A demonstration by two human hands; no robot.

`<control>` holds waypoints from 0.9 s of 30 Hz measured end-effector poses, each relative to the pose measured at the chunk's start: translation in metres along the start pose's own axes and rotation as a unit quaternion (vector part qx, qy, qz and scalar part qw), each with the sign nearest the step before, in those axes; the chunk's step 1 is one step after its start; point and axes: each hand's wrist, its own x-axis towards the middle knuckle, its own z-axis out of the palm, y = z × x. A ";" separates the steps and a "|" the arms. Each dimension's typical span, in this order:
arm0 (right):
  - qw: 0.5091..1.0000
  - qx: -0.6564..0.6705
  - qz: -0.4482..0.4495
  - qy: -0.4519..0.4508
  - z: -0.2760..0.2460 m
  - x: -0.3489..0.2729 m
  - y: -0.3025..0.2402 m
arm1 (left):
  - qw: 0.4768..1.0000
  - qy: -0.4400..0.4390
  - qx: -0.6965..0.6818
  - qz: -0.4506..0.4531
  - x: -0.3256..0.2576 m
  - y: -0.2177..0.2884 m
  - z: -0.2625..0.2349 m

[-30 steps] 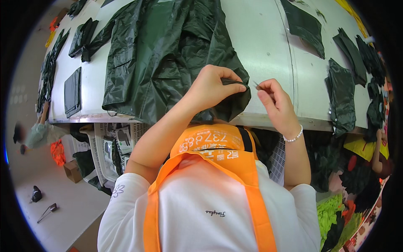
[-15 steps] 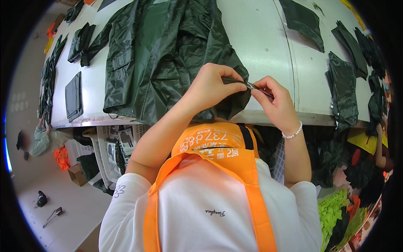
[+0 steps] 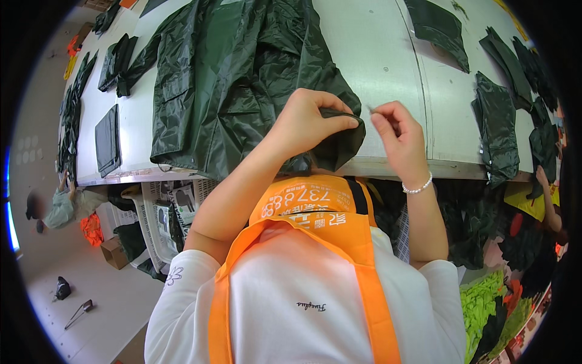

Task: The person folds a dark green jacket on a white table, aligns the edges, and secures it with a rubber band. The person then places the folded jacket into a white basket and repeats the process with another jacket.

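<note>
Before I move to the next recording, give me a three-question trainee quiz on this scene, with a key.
1. Multiple choice: what does the person's left grip pinch?
a) the white basket
b) the dark green garment
c) the cardboard box

2. True or false: a pale beaded bracelet circles the right wrist.

3. Fill in the blank: the person's apron is mostly ____ in colour.

Key: 1 b; 2 true; 3 orange.

Downward head-worn fisheye view
</note>
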 end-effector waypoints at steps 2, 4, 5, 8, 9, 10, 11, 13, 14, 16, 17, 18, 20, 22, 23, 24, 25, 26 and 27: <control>0.994 0.087 0.055 0.040 -0.004 0.002 0.005 | 1.000 0.011 -0.010 -0.018 0.001 -0.001 -0.002; 0.996 0.076 0.045 0.016 -0.001 -0.003 0.008 | 0.999 0.021 -0.016 -0.046 0.002 -0.002 -0.004; 0.999 0.035 0.040 0.001 0.002 -0.006 -0.001 | 0.998 0.023 -0.036 -0.044 0.002 -0.003 -0.003; 0.999 0.011 0.040 0.027 0.014 -0.004 0.004 | 0.998 0.036 -0.048 -0.037 0.004 -0.004 -0.003; 0.998 0.037 0.047 0.034 0.012 -0.001 0.011 | 0.998 0.046 -0.022 0.027 0.006 -0.007 -0.003; 0.996 0.062 0.054 0.040 0.011 0.000 0.014 | 0.994 0.057 0.003 0.092 0.007 -0.014 -0.003; 0.993 0.090 0.068 0.034 0.009 0.001 0.008 | 0.985 0.068 0.028 0.153 0.006 -0.016 -0.002; 0.994 0.088 0.055 0.021 0.010 0.001 0.009 | 0.991 0.033 0.025 0.130 0.003 -0.011 -0.003; 0.995 0.087 0.047 0.015 0.010 0.002 0.008 | 0.993 0.017 0.023 0.119 0.002 -0.008 -0.003; 0.990 0.116 0.078 -0.001 0.010 -0.001 0.005 | 0.994 0.015 0.005 0.106 0.001 -0.004 -0.002; 0.987 0.131 0.093 -0.008 0.009 -0.002 0.005 | 0.995 0.013 -0.004 0.099 0.001 -0.003 -0.001; 0.986 0.137 0.096 -0.012 0.009 -0.002 0.005 | 0.994 0.011 0.005 0.105 0.002 -0.004 -0.001; 0.983 0.151 0.102 -0.019 0.008 -0.002 0.007 | 0.993 0.007 0.025 0.115 0.003 -0.006 0.000; 0.990 0.120 0.074 0.007 0.009 -0.002 0.008 | 0.992 -0.008 0.058 0.116 0.001 -0.006 0.000; 0.992 0.105 0.060 0.020 0.010 -0.001 0.008 | 0.990 -0.014 0.075 0.116 0.001 -0.005 0.000; 0.994 0.091 0.049 0.025 0.011 -0.001 0.009 | 0.992 -0.016 0.083 0.095 0.001 -0.006 0.001; 0.996 0.078 0.038 0.031 0.011 -0.001 0.009 | 0.993 -0.018 0.090 0.073 0.002 -0.007 0.002; 0.997 0.064 0.026 0.035 0.013 -0.001 0.010 | 0.994 -0.020 0.097 0.052 0.002 -0.010 0.003; 0.998 0.048 0.011 0.040 0.013 0.000 0.010 | 0.995 -0.001 0.065 0.070 0.001 -0.012 0.006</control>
